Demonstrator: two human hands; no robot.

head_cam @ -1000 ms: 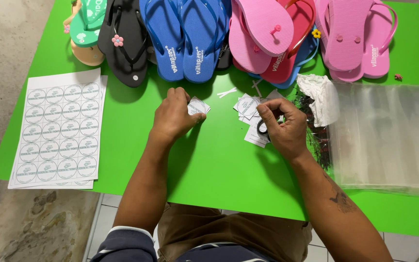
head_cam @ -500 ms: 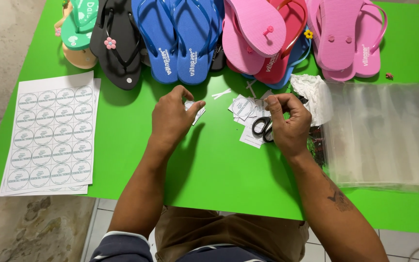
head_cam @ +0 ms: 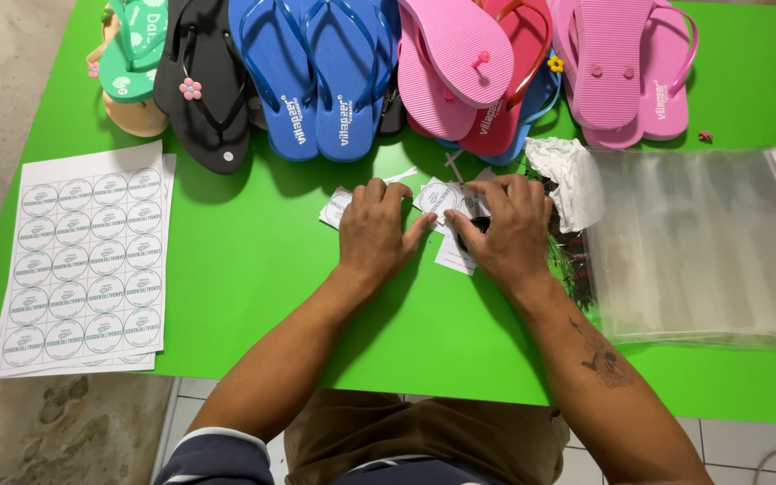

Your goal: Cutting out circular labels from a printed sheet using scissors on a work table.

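On the green table (head_cam: 226, 296) we note bare surface from the hands to the near edge; a row of flip-flops (head_cam: 316, 81) closes the far side, a sheet of round labels (head_cam: 83, 260) lies left, a stack of clear plastic bags (head_cam: 702, 242) right. Our left hand (head_cam: 374, 238) lies flat, fingers spread, on small cut white labels (head_cam: 437, 198). Our right hand (head_cam: 505, 229) curls over more of them, gripping something dark we cannot identify.
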